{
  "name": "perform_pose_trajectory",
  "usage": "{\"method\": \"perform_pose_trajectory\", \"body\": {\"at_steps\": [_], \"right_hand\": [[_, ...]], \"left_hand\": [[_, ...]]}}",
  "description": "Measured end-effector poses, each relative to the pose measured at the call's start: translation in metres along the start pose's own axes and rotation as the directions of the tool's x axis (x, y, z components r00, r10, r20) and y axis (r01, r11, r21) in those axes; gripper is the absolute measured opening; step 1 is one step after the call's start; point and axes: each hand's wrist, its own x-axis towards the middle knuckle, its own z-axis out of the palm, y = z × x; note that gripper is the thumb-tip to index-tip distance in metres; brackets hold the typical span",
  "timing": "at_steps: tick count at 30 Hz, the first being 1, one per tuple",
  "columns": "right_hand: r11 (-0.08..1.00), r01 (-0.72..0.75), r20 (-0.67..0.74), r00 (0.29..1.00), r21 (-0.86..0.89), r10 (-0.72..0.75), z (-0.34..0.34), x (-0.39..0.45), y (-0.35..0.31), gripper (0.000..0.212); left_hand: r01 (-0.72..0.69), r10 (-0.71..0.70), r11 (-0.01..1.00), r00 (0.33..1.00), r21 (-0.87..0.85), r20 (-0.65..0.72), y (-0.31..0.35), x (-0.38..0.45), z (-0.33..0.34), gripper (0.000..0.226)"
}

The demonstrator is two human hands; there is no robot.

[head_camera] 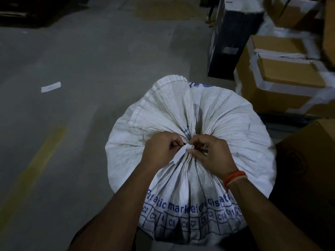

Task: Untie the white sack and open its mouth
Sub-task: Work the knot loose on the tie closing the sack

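Both hands, left hand [160, 148] and right hand [211, 153], pinch the white tie [183, 153] at the white sack [235, 120] neck. Yanking risks tightening the knot.

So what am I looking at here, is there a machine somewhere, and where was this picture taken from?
No machine here: a person works with two bare hands, and the one picture comes from a wide-angle camera worn on their head, looking down. In front of them stands a full white sack with blue printing, its neck gathered and tied. The left hand and the right hand meet at the white tie around that neck, fingers pinching there; the mouth is not yet open. The right wrist wears an orange band. The sack stands on a grey concrete floor, where a slip of paper lies. Cardboard boxes sit to the right.
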Motion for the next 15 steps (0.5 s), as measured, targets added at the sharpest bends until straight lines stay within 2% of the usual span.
{"method": "perform_pose_trajectory", "body": {"at_steps": [3,8,15], "right_hand": [[1.0,-0.014,-0.003,1.0,-0.02,0.014,-0.0003,0.0016,0.0028,0.019],[0.999,-0.038,0.017,0.999,0.013,0.038,-0.0028,0.0021,0.0051,0.019],[0.997,-0.037,0.008,0.999,-0.064,0.038,-0.0013,0.0016,0.0057,0.021]], "left_hand": [[-0.039,0.041,0.998,0.999,0.056,-0.023,0.0023,-0.0006,0.0011,0.012],[-0.065,0.063,0.996,0.998,0.069,0.022,0.005,-0.0009,-0.0002,0.017],[-0.006,0.006,1.0,1.0,0.001,-0.013,0.0011,-0.0005,0.0007,0.019]]}}
